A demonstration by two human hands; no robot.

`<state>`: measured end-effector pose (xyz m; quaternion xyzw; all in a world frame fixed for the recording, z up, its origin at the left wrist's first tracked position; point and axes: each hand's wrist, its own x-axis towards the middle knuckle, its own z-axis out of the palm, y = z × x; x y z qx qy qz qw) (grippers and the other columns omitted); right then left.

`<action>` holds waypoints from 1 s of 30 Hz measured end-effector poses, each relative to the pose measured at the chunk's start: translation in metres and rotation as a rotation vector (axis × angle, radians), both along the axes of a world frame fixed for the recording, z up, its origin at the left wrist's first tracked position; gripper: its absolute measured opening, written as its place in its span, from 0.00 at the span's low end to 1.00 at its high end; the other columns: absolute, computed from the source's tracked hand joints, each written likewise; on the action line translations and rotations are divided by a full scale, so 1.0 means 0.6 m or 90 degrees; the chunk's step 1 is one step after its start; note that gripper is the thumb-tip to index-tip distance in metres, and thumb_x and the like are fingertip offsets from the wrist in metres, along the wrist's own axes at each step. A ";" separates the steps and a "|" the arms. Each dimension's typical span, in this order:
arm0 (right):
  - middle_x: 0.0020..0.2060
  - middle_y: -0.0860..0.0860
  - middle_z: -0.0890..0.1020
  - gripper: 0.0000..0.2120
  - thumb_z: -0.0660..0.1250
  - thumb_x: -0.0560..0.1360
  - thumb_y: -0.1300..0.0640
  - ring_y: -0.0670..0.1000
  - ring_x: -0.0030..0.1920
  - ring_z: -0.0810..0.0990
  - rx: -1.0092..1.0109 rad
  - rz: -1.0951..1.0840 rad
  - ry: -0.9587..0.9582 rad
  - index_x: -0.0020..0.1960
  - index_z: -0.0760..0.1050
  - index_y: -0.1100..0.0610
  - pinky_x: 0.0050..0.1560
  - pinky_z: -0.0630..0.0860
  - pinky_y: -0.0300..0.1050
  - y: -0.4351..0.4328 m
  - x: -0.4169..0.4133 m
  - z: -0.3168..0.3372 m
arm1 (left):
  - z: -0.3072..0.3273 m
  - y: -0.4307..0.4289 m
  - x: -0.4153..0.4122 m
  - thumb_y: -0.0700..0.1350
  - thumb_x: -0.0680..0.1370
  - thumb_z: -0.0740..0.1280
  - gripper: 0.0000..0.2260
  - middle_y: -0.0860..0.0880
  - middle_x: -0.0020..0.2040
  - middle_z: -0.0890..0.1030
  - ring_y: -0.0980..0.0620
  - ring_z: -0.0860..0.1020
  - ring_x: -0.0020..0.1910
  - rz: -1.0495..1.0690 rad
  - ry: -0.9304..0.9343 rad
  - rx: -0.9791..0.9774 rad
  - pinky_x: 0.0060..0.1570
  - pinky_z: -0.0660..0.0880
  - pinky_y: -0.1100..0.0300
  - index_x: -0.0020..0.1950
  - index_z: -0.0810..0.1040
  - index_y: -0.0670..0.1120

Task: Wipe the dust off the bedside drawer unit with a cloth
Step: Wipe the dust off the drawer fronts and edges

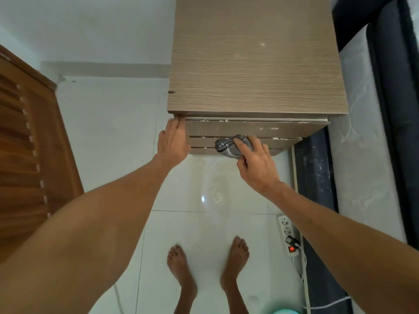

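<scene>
1. The right hand (255, 160) has its fingers curled round a bunched grey cloth (233, 145), gripping it and holding it against the front of the brown wood-grain bedside drawer unit (256, 64).
2. The cloth sits at about the middle of the stacked drawer fronts (238, 129), on the second one down. These fronts run long from left to right, so a wipe would likely travel sideways along them, to the left or the right of the hand.
3. White specks line the gaps between the drawer fronts, mostly right of the cloth.
4. The left hand (173, 141) is open, its fingers straight, the tips touching the unit's front left corner just under the top edge. It looks to be steadying the unit. It stands in the way of a leftward stroke.
5. The unit's top lies above and beyond both hands, and nothing stands on it.
6. Just right of the unit is a bed with a pale mattress (362, 132). A white power strip (288, 232) lies on the white tiled floor (204, 223) beside it.
7. A brown louvred wooden door (22, 143) stands well apart on the left.
</scene>
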<state>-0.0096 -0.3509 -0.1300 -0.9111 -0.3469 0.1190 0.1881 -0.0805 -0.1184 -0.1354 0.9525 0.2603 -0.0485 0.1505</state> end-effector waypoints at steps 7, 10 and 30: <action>0.70 0.59 0.67 0.24 0.62 0.77 0.59 0.60 0.59 0.69 0.019 -0.043 -0.022 0.72 0.67 0.53 0.53 0.77 0.56 0.019 -0.033 0.003 | 0.000 0.018 -0.010 0.34 0.74 0.66 0.24 0.39 0.68 0.69 0.38 0.72 0.62 -0.038 -0.026 -0.015 0.59 0.71 0.45 0.70 0.67 0.38; 0.69 0.58 0.67 0.24 0.62 0.76 0.59 0.60 0.58 0.70 0.039 -0.066 -0.037 0.72 0.67 0.53 0.53 0.77 0.58 0.039 -0.042 0.014 | 0.005 0.023 -0.020 0.33 0.73 0.66 0.24 0.40 0.65 0.72 0.39 0.73 0.60 -0.059 -0.021 -0.022 0.57 0.72 0.45 0.68 0.68 0.39; 0.58 0.58 0.74 0.24 0.73 0.70 0.62 0.62 0.52 0.71 -0.047 -0.059 -0.151 0.65 0.73 0.54 0.46 0.79 0.55 0.197 -0.025 -0.041 | 0.005 0.003 -0.047 0.33 0.73 0.67 0.22 0.40 0.63 0.73 0.41 0.73 0.60 -0.053 -0.028 -0.006 0.58 0.73 0.48 0.66 0.70 0.39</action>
